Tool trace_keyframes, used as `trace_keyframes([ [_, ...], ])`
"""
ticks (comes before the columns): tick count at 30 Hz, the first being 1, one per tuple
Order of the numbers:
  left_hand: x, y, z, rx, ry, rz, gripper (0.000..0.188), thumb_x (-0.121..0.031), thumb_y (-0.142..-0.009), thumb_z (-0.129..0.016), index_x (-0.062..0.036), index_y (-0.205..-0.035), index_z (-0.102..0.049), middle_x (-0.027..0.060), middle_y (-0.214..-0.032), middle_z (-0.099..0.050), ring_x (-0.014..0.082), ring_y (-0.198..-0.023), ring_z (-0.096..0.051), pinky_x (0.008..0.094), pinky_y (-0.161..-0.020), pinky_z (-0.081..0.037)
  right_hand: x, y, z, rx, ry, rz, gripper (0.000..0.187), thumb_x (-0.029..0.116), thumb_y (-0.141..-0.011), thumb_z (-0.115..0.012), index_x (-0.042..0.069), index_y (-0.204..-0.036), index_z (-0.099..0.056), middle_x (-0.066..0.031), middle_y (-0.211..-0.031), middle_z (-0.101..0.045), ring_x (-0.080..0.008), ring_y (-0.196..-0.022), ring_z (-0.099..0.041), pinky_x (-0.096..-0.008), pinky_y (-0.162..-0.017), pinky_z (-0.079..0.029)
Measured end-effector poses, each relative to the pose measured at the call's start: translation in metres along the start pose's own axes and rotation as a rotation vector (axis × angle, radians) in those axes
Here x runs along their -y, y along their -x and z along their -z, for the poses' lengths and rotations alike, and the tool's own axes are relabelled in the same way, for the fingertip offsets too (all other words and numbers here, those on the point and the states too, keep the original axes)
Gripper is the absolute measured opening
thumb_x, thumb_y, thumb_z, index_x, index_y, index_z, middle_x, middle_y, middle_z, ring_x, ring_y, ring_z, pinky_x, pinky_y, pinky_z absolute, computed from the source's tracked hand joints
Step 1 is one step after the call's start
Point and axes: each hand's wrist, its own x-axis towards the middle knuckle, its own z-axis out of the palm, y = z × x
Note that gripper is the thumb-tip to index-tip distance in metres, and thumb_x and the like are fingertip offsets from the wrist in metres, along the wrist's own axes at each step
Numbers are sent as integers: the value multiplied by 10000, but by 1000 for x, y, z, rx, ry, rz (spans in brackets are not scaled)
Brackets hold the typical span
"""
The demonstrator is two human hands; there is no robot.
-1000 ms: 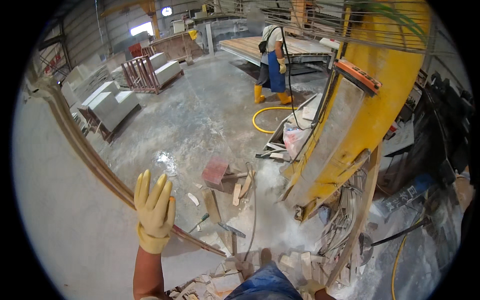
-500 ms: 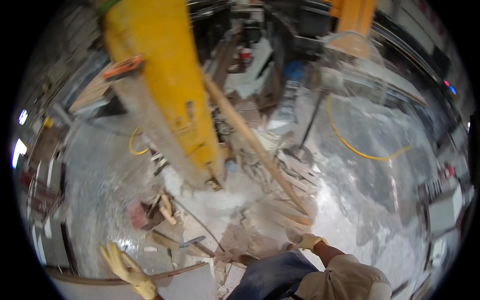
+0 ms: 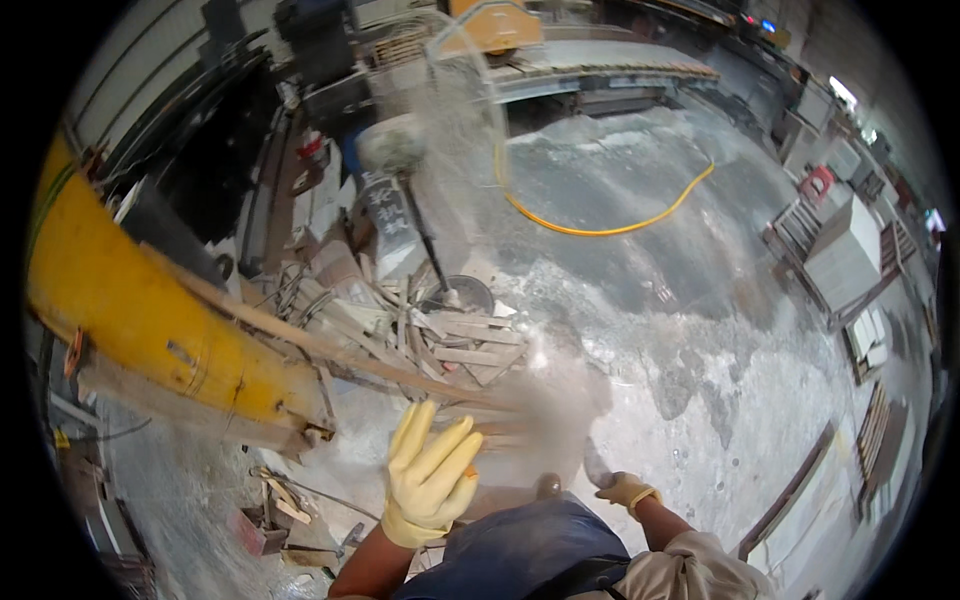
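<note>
My left hand point(image 3: 430, 475), in a pale yellow glove, is raised in front of my blue apron point(image 3: 520, 545). Its fingers are stretched out and it holds nothing that I can see; a small orange patch shows beside it. My right hand point(image 3: 630, 491), gloved too, is low at the right of the apron with fingers curled. A blurred grey shape point(image 3: 597, 466) borders those fingers, its kind unclear. Beyond the hands, a long wooden plank point(image 3: 330, 350) runs toward a hazy, dusty patch on the floor.
A thick yellow beam point(image 3: 150, 300) fills the left side. Broken strips point(image 3: 475, 345) are heaped ahead, by a caged pedestal fan point(image 3: 450, 100) on a round base. A yellow hose point(image 3: 590, 232) curves over the dusty floor. White blocks point(image 3: 845, 250) stand at right; a reddish box point(image 3: 255, 530) lies lower left.
My view has swung to the right, so the yellow beam now lies farther left. My left hand has come in from the far left to the front of the apron. My right hand remains low.
</note>
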Motion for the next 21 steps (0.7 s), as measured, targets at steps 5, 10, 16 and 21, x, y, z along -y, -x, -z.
trace_keyframes([
  [5,-57,-122,-59,-27,-36,-300,222,-244,-833,-675,-142,-1006,-768,53,-1144,-705,392,-1256,-520,547,-1053,-418,-128,-14,57,-260,-237,-142,605,429,-688,-843,-15,-1075,-702,-189,-954,-739,-305,-893,-718,-403,-814,-550],
  [10,-98,-194,-106,-13,1,-452,272,-368,-920,-588,-273,-1149,-698,-8,-1118,-646,272,-1099,-553,487,-1049,-438,-174,-17,90,-330,-396,-299,580,386,-708,-850,-33,-1077,-694,-205,-970,-734,-289,-896,-721,-388,-793,-551],
  [16,-99,-275,-193,-96,159,-594,268,-410,-1034,-457,-219,-1102,-632,74,-1006,-613,274,-934,-564,478,-931,-466,-203,-37,126,-279,-329,-372,581,468,-685,-845,-6,-997,-719,-190,-912,-744,-324,-903,-716,-405,-834,-539],
  [21,-69,-341,-267,-23,308,-634,285,-444,-1030,-452,-212,-985,-611,54,-939,-589,245,-861,-543,439,-854,-463,-181,-50,229,-295,-344,-372,554,408,-725,-829,-52,-1000,-687,-190,-869,-732,-295,-802,-716,-399,-756,-553],
])
